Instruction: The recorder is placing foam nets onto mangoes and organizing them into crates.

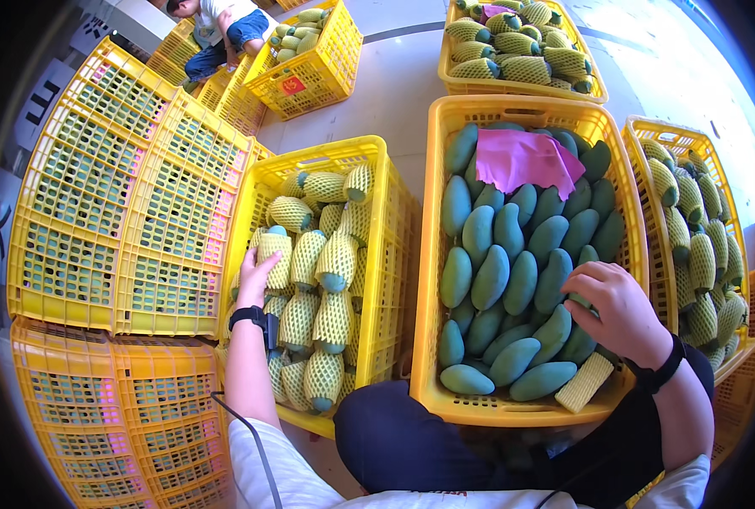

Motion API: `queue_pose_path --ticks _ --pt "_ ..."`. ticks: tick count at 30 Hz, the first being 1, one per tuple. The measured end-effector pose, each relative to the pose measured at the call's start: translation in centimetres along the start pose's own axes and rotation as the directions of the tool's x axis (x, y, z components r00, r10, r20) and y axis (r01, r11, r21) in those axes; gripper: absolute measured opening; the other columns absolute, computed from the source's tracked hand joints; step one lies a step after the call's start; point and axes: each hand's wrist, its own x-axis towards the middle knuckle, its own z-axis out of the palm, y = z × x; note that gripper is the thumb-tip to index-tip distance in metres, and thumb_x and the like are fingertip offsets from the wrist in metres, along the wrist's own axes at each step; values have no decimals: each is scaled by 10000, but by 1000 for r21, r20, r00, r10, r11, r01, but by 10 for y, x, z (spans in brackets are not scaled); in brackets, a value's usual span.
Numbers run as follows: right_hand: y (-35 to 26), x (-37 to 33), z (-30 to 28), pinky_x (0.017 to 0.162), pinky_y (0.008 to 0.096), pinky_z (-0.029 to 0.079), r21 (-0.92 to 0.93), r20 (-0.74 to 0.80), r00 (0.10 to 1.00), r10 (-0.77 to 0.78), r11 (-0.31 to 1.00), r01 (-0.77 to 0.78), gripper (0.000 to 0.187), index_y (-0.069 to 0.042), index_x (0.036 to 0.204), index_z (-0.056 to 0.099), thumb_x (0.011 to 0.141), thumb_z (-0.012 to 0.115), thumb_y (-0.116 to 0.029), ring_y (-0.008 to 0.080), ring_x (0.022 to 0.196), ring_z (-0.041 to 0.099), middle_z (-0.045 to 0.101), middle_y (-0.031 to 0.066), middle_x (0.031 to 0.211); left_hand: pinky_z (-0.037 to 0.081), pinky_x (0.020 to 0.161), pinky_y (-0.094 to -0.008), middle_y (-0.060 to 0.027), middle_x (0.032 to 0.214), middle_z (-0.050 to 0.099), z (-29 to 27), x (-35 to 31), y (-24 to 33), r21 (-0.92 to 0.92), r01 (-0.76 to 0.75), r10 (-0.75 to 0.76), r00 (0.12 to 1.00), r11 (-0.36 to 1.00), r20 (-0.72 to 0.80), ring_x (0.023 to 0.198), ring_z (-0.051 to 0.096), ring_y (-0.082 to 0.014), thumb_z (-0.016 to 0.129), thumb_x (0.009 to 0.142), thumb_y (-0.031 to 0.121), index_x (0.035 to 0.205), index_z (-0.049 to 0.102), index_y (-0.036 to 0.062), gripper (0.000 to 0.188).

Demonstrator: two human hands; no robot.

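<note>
In the yellow crate (376,280) on the left lie several mangoes in pale yellow foam nets. My left hand (257,276) holds one netted mango (277,257) by its side, at the crate's left edge. Bare green mangoes (491,277) fill the orange-yellow crate (431,254) in front of me. Over that crate's right side, my right hand (608,299) curls its fingers around a green mango, which the hand mostly covers. A flat bundle of pale foam nets (585,383) rests on the fruit at the near right corner.
A pink sheet (526,161) covers some far mangoes. Stacked yellow crates (127,199) stand at the left. More crates of netted mangoes are at the far side (521,87) and right (701,229). Another person (229,34) crouches at the far left beside a mango crate (318,72).
</note>
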Motion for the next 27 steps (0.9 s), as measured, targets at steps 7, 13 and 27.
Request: queue_pose_path --ticks 7,13,27 --pt "1 0 0 721 374 439 -31 28 999 24 999 -24 113 -30 820 572 737 610 -97 269 784 562 562 88 795 433 838 -282 -127 967 648 -32 22 -30 406 -16 54 995 914 -83 943 589 -186 566 859 260 940 633 -34 313" --pt "2 2 5 716 369 439 -49 68 997 43 998 -39 119 -32 826 577 738 611 -104 262 782 564 565 85 800 377 932 -373 -197 1152 529 -49 20 -45 900 -24 3 1000 436 25 1078 497 -317 685 659 119 1283 391 41 695" --pt "10 9 17 714 369 431 -61 112 990 80 995 -73 117 -29 824 575 740 611 -102 265 791 558 565 86 799 443 855 -428 -178 1016 562 -39 25 -31 900 -127 79 991 417 104 1016 517 -366 799 541 120 1231 421 223 794"
